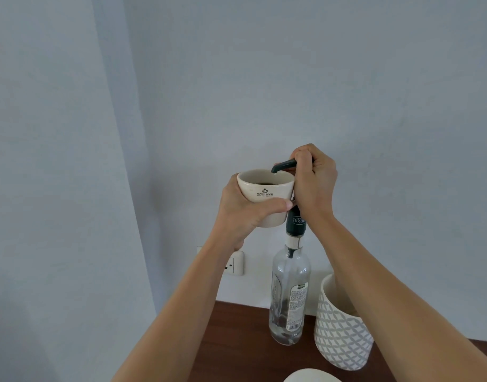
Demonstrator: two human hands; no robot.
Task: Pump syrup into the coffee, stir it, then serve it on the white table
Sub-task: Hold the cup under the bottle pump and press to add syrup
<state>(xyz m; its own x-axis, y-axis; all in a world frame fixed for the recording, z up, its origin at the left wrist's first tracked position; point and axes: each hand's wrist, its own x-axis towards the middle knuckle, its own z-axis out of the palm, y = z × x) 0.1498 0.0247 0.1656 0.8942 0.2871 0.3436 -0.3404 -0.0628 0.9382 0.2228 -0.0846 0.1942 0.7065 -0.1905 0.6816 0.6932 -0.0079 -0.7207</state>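
Note:
My left hand (245, 213) holds a cream coffee cup (264, 191) up in the air, dark coffee showing inside. The cup sits right under the dark spout of the pump (285, 165). My right hand (314, 183) is closed around the pump head on top of a tall clear glass syrup bottle (289, 296). The bottle stands upright on a dark wooden surface (242, 340) and looks nearly empty, with a little clear liquid at its bottom. The spout tip hangs just over the cup's rim.
A white pot with a grey lattice pattern (341, 332) stands right of the bottle, partly behind my right forearm. A white rounded rim (311, 375) shows at the bottom edge. A wall socket (234, 263) sits on the pale wall behind my left wrist.

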